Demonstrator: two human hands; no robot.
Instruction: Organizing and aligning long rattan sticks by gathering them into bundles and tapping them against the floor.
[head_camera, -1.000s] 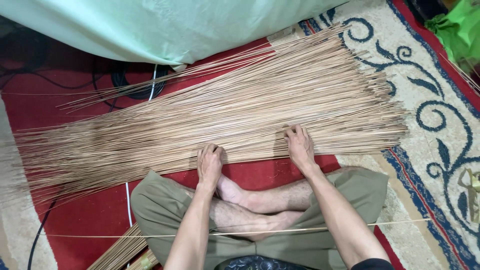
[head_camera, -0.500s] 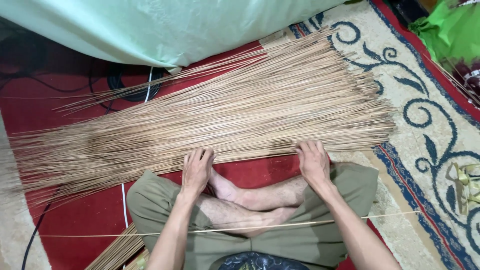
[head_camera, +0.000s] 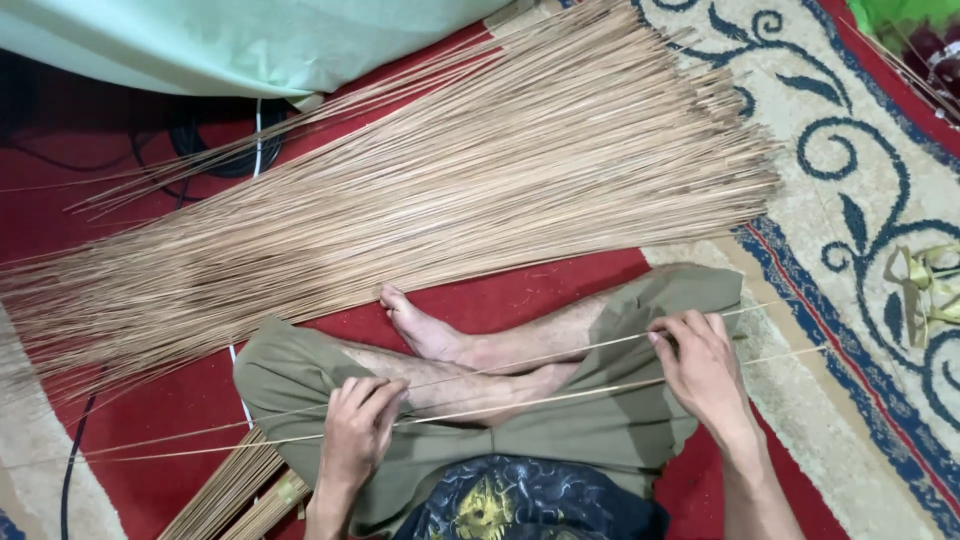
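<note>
I sit cross-legged on a red carpet (head_camera: 150, 480). A wide fan of thin tan palm-leaf sticks (head_camera: 430, 200) lies on the floor in front of my feet. Two long thin sticks (head_camera: 530, 385) stretch across my lap from left to right. My left hand (head_camera: 355, 435) is closed on them above my left knee. My right hand (head_camera: 700, 370) pinches them above my right knee. A tighter bundle of the same sticks (head_camera: 240, 495) lies by my left thigh.
A pale green cloth (head_camera: 240, 40) covers something at the top left, with black and white cables (head_camera: 230, 150) beside it. A cream rug with blue scrolls (head_camera: 860, 200) lies at the right, with folded yellow leaf strips (head_camera: 925, 290) on it.
Both hands have left the spread of sticks on the floor and drawn back to my lap. They now hold two thin sticks stretched between them.
</note>
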